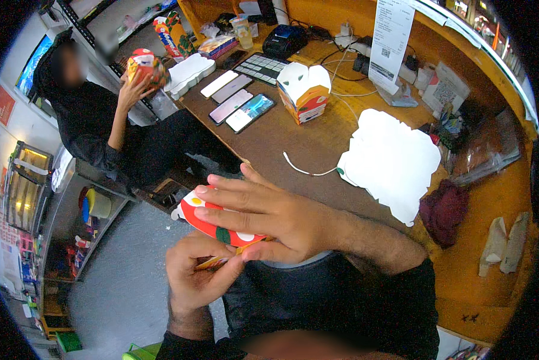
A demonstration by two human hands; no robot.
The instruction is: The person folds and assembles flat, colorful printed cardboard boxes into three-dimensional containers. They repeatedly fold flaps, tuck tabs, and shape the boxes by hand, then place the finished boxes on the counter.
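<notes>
A red paper takeaway box [206,219] with white, yellow and green patterns is between my two hands in front of my body. My right hand [275,213] lies across its red face, fingers stretched over it and the thumb at its lower edge. From below, my left hand [200,267] pinches the box's yellow edge between curled fingers and thumb. Much of the box is hidden behind my hands. On the table stands a folded takeaway box [305,96] with its white top flaps up. White flat carton blanks [392,159] lie to the right.
Across the table [257,144], a person in black [95,120] holds another red box [143,69]. Several phones [250,113] lie near a keypad [257,67] and a black device [284,41]. More white blanks [190,73] are stacked at the far left. A maroon cloth [444,213] lies right.
</notes>
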